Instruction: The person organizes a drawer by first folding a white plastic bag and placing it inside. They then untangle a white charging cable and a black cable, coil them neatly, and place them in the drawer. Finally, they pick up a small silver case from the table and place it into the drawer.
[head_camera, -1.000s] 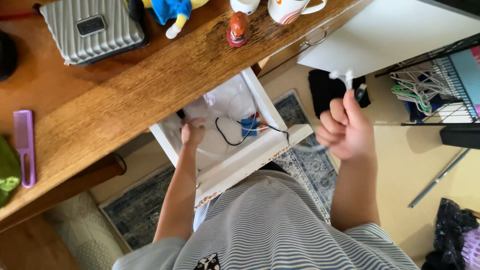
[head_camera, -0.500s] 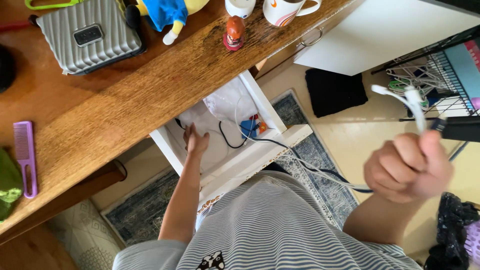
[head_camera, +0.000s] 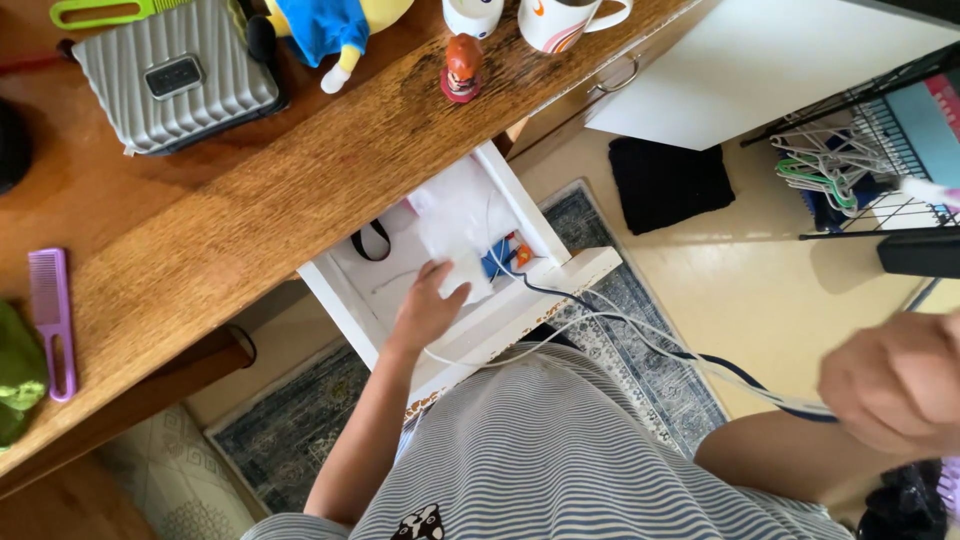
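Now right hand (head_camera: 895, 385) gripping cables (head_camera: 640, 335), left hand (head_camera: 428, 305) in drawer (head_camera: 520, 215)

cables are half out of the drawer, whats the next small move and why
Probably keep drawing the right hand away from the drawer in a slow, steady pull. The white and dark cables run taut from that fist over the drawer's front edge, with their far ends inside. The left hand rests on white papers there, so it could keep them down while the cables slide out.
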